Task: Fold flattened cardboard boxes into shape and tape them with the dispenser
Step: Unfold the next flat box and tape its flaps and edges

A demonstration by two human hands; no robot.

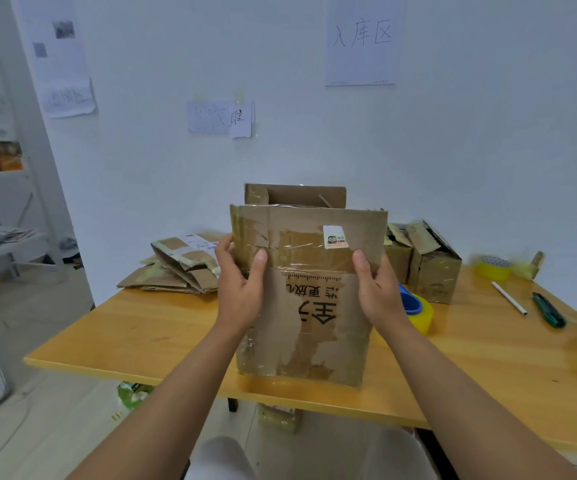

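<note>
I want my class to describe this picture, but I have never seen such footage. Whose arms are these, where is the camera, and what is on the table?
There is no machine: a person wears a camera on the head, looking forward and down. The left hand and right hand grip a worn box standing on the table. On the table lie flattened boxes at left, folded boxes at right, a yellow tape roll with a blue core, more tape rolls, a pen and a knife.
</note>
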